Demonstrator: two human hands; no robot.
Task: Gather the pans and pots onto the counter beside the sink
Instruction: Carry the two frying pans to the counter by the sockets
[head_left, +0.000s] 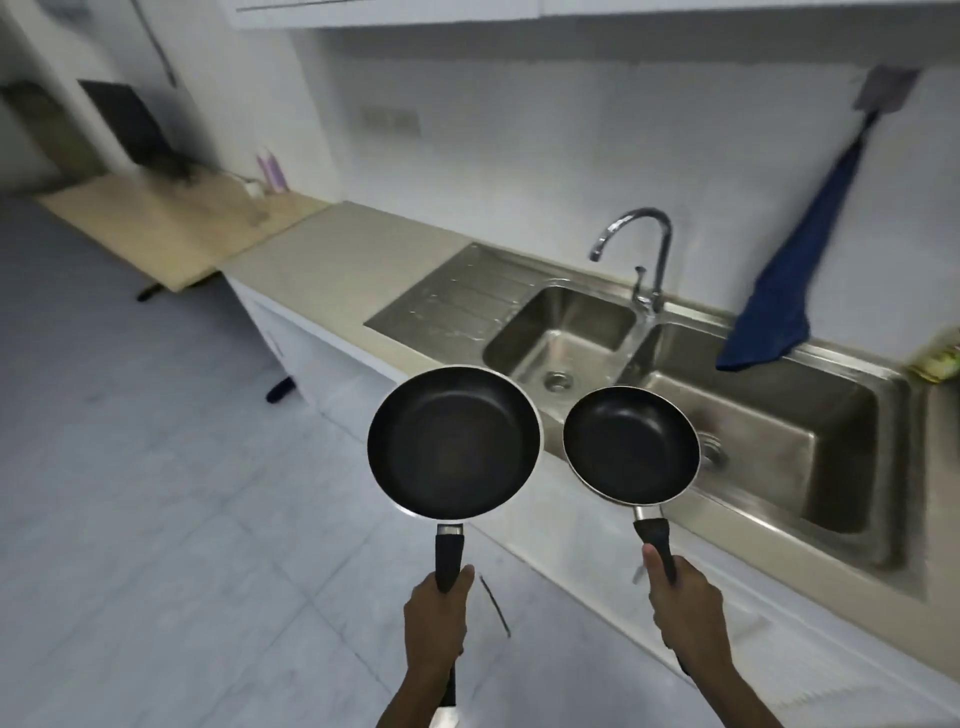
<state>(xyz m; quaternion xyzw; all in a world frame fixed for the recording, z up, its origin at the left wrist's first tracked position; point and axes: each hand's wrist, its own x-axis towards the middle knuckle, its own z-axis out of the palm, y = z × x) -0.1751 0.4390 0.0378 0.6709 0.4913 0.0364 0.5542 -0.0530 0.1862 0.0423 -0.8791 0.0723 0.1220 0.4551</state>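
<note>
I hold two black non-stick frying pans out in front of me, both level and empty. My left hand (437, 618) grips the black handle of the larger pan (454, 441), which hangs over the floor near the counter's front edge. My right hand (685, 605) grips the handle of the smaller pan (631, 444), held over the front rim of the steel sink (769, 431). The beige counter (322, 260) lies to the left of the sink's ribbed drainboard (457, 296).
A chrome tap (641, 244) rises behind the two sink basins. A blue cloth (779, 291) hangs from a wall hook onto the sink's back rim. A wooden table (171, 228) with small bottles adjoins the counter's far left end. White cabinet fronts run below; pale floor tiles spread left.
</note>
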